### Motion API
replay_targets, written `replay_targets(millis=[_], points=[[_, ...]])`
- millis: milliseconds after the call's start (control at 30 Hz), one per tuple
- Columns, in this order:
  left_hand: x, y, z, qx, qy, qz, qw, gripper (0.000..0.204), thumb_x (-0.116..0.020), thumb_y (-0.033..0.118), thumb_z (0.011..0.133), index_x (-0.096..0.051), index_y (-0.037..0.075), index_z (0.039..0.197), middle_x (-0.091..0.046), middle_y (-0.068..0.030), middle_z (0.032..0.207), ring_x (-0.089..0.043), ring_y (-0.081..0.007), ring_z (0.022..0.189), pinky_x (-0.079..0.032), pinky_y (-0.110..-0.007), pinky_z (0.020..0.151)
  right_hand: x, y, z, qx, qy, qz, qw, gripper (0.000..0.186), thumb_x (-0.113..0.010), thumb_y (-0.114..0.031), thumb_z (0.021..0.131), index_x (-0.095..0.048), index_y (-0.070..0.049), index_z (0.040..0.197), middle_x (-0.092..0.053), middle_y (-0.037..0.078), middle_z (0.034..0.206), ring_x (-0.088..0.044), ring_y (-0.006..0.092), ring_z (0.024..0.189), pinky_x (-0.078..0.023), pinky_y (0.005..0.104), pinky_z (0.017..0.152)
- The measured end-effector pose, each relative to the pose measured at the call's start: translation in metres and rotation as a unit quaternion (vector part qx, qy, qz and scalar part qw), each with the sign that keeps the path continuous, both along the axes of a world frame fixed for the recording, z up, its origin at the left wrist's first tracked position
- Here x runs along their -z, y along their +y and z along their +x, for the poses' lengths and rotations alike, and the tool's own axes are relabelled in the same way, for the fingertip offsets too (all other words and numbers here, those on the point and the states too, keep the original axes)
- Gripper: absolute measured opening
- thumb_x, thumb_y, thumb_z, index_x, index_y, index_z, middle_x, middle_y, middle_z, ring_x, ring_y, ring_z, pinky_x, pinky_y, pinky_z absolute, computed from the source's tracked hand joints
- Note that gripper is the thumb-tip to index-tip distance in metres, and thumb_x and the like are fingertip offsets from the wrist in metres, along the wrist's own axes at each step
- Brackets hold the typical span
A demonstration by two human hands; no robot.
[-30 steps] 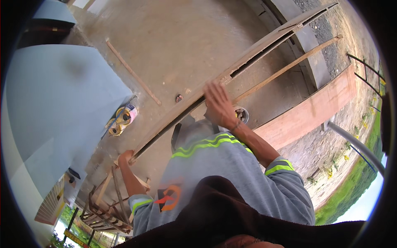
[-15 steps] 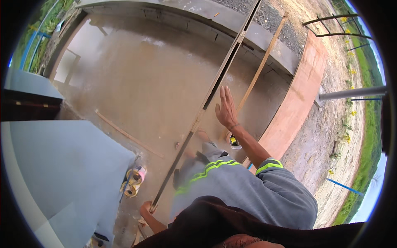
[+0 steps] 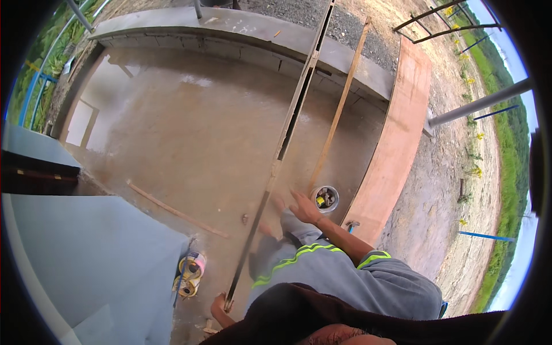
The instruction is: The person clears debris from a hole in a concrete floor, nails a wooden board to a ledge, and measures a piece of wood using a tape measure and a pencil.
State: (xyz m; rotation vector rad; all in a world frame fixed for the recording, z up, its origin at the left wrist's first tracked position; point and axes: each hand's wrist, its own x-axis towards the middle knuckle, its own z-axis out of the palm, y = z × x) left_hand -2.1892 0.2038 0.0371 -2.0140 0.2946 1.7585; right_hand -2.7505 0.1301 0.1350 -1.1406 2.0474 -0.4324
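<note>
A long, narrow wooden beam [image 3: 269, 184] with dark slots along it runs from my lower left to beyond the far kerb. My left hand [image 3: 219, 306] is closed round its near end. To the right of the beam, my right hand [image 3: 305, 208] is empty, with its fingers stretched apart, in front of my legs. Just beyond it stands a round bucket [image 3: 333, 202] with small mixed items inside, one of them yellow. A hammer [image 3: 352, 224] with a blue handle lies by the edge of the plywood sheet.
Wet-looking concrete floor [image 3: 190, 144] spreads ahead, bounded by a low block wall [image 3: 230, 26]. A thin plank [image 3: 343, 98] leans over that wall. The plywood sheet [image 3: 402, 109] lies along the right. Rolls of tape [image 3: 190, 275] sit beside a pale blue panel [image 3: 86, 259]; a wooden strip [image 3: 172, 207] is on the floor.
My right hand has come down and toward me, away from the beam, and the bucket and hammer show more fully. The view has shifted. My left hand still grips the beam's end.
</note>
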Motion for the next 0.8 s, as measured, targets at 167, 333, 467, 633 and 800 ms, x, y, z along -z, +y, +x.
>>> replay_targets(millis=[167, 333, 467, 633, 800], points=[[0.006, 0.021, -0.005, 0.012, -0.003, -0.029, 1.000, 0.054, -0.034, 0.049, 0.102, -0.062, 0.004, 0.090, -0.065, -0.0111, 0.071, -0.061, -0.0226, 0.052, -0.047, -0.035, 0.042, 0.010, 0.020, 0.002, -0.011, -0.012, 0.025, 1.000, 0.062, -0.057, -0.027, 0.091, -0.040, 0.002, 0.142, -0.048, 0.029, 0.136, -0.045, 0.0423, 0.129, -0.035, 0.0453, 0.110], [-0.012, 0.029, -0.028, -0.028, -0.028, -0.054, 0.998, 0.050, -0.035, 0.044, 0.102, -0.062, 0.003, 0.090, -0.063, -0.0107, 0.068, -0.062, -0.0225, 0.054, -0.047, -0.034, 0.041, 0.025, 0.049, 0.006, -0.029, -0.037, -0.019, 0.999, 0.058, -0.058, -0.028, 0.091, -0.045, 0.000, 0.139, -0.051, 0.027, 0.136, -0.047, 0.0406, 0.128, -0.035, 0.0453, 0.110], [-0.017, 0.050, -0.037, -0.054, -0.045, -0.117, 0.991, 0.047, -0.036, 0.042, 0.102, -0.061, 0.004, 0.091, -0.063, -0.0106, 0.070, -0.062, -0.0224, 0.055, -0.047, -0.034, 0.042, 0.040, 0.096, -0.004, -0.006, -0.061, -0.046, 0.997, 0.055, -0.058, -0.028, 0.091, -0.049, 0.000, 0.137, -0.052, 0.026, 0.136, -0.048, 0.0403, 0.128, -0.036, 0.0443, 0.110], [-0.032, 0.078, -0.064, -0.021, -0.045, -0.183, 0.982, 0.045, -0.036, 0.041, 0.102, -0.060, 0.004, 0.093, -0.063, -0.0109, 0.072, -0.062, -0.0229, 0.057, -0.048, -0.034, 0.044, 0.060, 0.200, -0.021, 0.071, -0.048, -0.042, 0.995, 0.051, -0.058, -0.028, 0.090, -0.054, 0.000, 0.132, -0.055, 0.024, 0.133, -0.049, 0.0389, 0.127, -0.036, 0.0433, 0.110], [-0.050, 0.096, -0.096, 0.039, -0.027, -0.241, 0.969, 0.043, -0.036, 0.040, 0.103, -0.059, 0.004, 0.095, -0.063, -0.0112, 0.074, -0.063, -0.0233, 0.059, -0.050, -0.035, 0.045, 0.126, 0.343, -0.037, 0.171, -0.042, 0.035, 0.984, 0.047, -0.058, -0.027, 0.086, -0.060, 0.000, 0.124, -0.063, 0.025, 0.120, -0.058, 0.0406, 0.116, -0.044, 0.0444, 0.102]])
